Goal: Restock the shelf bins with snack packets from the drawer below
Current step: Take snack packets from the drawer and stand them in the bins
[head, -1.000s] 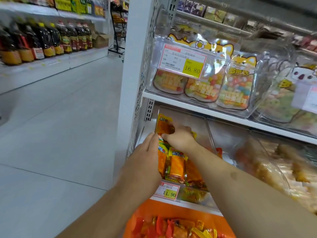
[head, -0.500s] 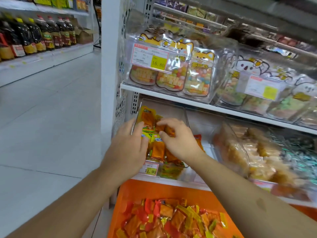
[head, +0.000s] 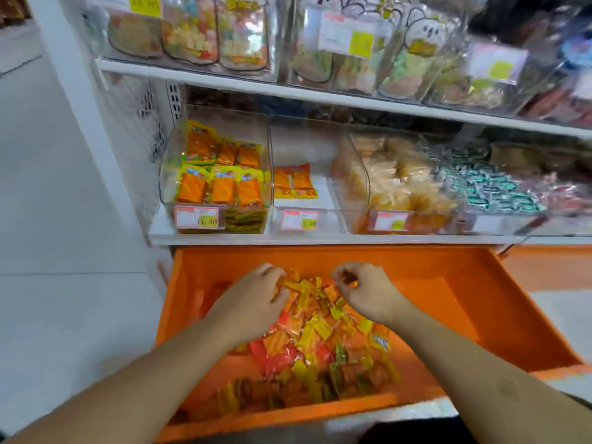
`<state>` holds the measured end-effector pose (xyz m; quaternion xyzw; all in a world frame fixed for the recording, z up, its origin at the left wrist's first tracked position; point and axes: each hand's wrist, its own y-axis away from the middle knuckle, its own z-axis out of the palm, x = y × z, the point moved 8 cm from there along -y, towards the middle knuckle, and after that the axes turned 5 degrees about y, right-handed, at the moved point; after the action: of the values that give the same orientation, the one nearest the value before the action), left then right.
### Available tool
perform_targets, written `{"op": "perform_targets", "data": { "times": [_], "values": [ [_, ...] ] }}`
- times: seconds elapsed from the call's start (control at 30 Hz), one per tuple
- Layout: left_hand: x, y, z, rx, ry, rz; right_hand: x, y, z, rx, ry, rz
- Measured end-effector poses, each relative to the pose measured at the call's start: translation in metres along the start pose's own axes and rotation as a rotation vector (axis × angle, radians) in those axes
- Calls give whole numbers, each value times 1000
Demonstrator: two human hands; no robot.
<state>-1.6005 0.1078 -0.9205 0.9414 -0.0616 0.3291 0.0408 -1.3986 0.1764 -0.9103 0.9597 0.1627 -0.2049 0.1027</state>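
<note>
Upper white shelf board (head: 320,94) carries clear plastic bins of cartoon-printed candy pouches (head: 192,36), a blurred white-and-yellow price tag (head: 347,35) clipped on front. White perforated metal upright (head: 141,123) at the left end of the rack. Pale grey tiled floor (head: 57,219) to the left, with one dark grout line crossing it.

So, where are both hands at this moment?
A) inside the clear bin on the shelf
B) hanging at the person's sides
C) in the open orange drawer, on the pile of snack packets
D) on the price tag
C: the left hand and the right hand are both down in the orange drawer, fingers curled on the snack packets, below the shelf bins.
</note>
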Motion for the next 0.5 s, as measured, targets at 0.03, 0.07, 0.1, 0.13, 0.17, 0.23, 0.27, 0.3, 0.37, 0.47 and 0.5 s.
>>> {"op": "perform_targets", "data": {
  "times": [0.03,0.07,0.1,0.13,0.17,0.23,0.27,0.3,0.37,0.47,0.5],
  "values": [
    [-6,1,19,-40,-6,-23,23,3,13,-69,48,55],
    [-13,2,39,-81,-16,-48,44,5,26,-137,93,103],
    [-20,2,59,-128,-28,-72,66,6,39,-191,127,140],
    [-27,3,77,-172,-39,-93,85,5,50,-230,152,168],
    [-34,4,95,-217,-44,-117,103,4,61,-261,171,195],
    [-44,2,126,-281,-41,-154,138,-2,84,-320,203,250],
    [-49,-1,140,-303,-37,-167,155,-6,95,-352,210,285],
    [-53,-5,154,-317,-28,-174,172,-10,107,-372,207,324],
    [-60,-13,180,-341,-11,-180,201,-23,125,-370,178,399],
    [-72,-22,211,-352,15,-199,234,-47,146,-304,102,471],
    [-76,-25,220,-361,18,-201,245,-55,154,-284,90,490]
  ]
}}
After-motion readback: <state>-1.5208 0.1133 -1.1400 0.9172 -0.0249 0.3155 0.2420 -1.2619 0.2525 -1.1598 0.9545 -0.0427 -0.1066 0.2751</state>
